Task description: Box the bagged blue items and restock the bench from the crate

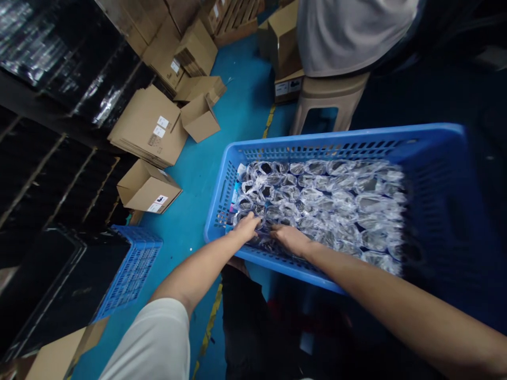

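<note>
A blue plastic crate (340, 140) in front of me is filled with several small clear plastic bags (336, 203), each holding a dark part. Both my arms reach into its near left corner. My left hand (246, 227) rests on the bags with fingers curled over them. My right hand (290, 238) lies beside it, fingers down among the bags. Whether either hand grips a bag is hidden by the fingers.
A second blue crate (132, 269) holding a black tray stands at lower left. Cardboard boxes (150, 126) are scattered on the blue floor at the back left. A person in a white shirt (348, 31) sits on a beige stool (327, 97) behind the crate.
</note>
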Demonstrator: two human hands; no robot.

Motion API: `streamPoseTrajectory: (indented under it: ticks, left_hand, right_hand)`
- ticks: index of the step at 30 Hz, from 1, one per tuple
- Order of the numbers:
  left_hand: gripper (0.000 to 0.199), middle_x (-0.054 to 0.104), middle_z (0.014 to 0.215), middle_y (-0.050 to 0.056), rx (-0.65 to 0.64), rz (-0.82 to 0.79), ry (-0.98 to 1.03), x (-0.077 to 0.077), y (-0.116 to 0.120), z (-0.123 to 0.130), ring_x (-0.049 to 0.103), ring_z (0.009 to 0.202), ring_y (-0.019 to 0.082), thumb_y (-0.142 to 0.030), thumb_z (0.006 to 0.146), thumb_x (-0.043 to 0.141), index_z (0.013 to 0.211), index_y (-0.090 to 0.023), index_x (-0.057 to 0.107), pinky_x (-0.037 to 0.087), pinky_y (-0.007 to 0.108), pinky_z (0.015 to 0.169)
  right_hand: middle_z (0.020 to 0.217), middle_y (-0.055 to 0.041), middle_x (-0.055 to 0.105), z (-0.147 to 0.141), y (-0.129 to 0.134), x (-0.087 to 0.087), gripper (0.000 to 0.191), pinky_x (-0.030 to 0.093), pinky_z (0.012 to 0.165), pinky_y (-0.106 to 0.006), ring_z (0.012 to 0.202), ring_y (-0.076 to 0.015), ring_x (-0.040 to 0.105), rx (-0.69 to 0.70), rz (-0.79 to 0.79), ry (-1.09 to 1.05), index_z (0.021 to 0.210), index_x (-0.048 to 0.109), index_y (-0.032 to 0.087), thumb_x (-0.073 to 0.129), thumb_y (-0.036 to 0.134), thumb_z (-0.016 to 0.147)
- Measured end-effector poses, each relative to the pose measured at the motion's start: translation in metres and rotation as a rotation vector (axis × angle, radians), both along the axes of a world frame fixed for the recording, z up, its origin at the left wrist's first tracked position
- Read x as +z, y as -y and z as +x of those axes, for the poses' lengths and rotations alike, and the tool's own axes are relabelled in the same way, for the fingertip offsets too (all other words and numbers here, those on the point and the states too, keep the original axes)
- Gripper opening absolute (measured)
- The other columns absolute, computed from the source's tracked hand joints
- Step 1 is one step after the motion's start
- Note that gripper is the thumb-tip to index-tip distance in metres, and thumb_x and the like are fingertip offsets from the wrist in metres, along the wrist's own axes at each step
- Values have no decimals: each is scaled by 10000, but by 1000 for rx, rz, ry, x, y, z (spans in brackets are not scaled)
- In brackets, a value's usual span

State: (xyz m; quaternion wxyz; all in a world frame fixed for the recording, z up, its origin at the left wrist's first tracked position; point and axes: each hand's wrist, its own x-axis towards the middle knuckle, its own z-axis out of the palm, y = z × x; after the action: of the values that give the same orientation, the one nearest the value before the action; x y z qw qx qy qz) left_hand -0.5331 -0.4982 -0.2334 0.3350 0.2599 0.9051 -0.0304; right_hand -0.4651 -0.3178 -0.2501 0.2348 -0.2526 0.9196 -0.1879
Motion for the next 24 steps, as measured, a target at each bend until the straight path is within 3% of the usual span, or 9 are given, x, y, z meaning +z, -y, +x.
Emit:
streamPoseTrajectory:
  ticks: [4, 6, 8, 10, 12, 16, 18, 21, 24]
  left_hand:
    - [130, 654, 1090, 57, -19, 17, 34, -2, 3, 2, 627, 1014, 204, -202, 935, 618, 1051, -152, 652, 519, 417, 940]
    - [135, 639, 1132, 69, -12, 41, 10, 0, 2, 4, 614, 1064, 215, -178, 941, 594, 1064, -156, 647, 505, 417, 965]
    - [252, 580, 1260, 103, 8, 65, -33, 2, 1, 4, 567, 1181, 256, -194, 895, 666, 1142, -165, 623, 485, 418, 995]
    - [467, 514, 1348, 122, 24, 79, -51, 2, 0, 3, 534, 1234, 288, -213, 802, 779, 1228, -185, 590, 478, 405, 1000]
    - [518, 527, 1334, 108, 24, 84, -25, 0, -2, 2, 576, 1163, 265, -196, 766, 808, 1237, -195, 592, 490, 389, 968]
    - [126, 660, 1124, 57, 0, 100, 53, -4, -6, 0, 632, 1024, 202, -157, 898, 641, 1021, -158, 668, 507, 383, 931]
    - [107, 691, 1047, 49, 2, 112, 68, -4, -6, 0, 643, 1019, 199, -146, 915, 608, 997, -156, 675, 509, 371, 919]
    - [373, 715, 1029, 53, 19, 136, 65, -2, -4, 0, 669, 977, 200, -114, 890, 619, 1256, -179, 606, 506, 321, 862]
    - [696, 731, 1029, 36, 16, 169, 70, -4, -2, 0, 683, 984, 211, -107, 841, 685, 1476, -252, 438, 491, 285, 848]
  right_hand:
    - [1540, -217, 408, 8, -3, 1, 410, 454, 1008, -488, 1334, -388, 471, -148, 73, -57, 1348, 623, 221, 591, 200, 939]
    - [1640, -213, 235, 13, -6, 1, 662, 424, 1022, -589, 1402, -457, 368, -211, 110, -71, 1483, 489, 293, 720, 245, 865]
    - [1640, -224, 221, 16, -8, 0, 809, 431, 998, -631, 1392, -482, 368, -266, 107, -43, 1546, 388, 337, 771, 322, 833]
    - [1573, -255, 321, 16, -8, -3, 821, 468, 964, -598, 1337, -473, 443, -290, 61, 3, 1571, 347, 312, 747, 353, 855]
    - [1464, -237, 458, 13, -5, -7, 737, 493, 960, -505, 1240, -407, 555, -254, -6, 37, 1547, 399, 281, 713, 305, 880]
    - [1205, -142, 643, 3, 2, -19, 428, 488, 926, -325, 1053, -251, 668, -173, -102, 76, 1373, 588, 208, 592, 192, 946]
    - [1102, -126, 668, 1, 2, -21, 277, 482, 889, -292, 1007, -222, 671, -177, -125, 83, 1211, 668, 167, 517, 175, 980]
    - [1134, -118, 642, 3, 0, -19, 241, 474, 858, -283, 973, -200, 664, -228, -122, 75, 1111, 678, 180, 470, 165, 991]
    - [1403, -188, 475, 8, -4, -14, 472, 476, 854, -319, 1017, -231, 669, -395, -55, 55, 1412, 473, 216, 542, 168, 947]
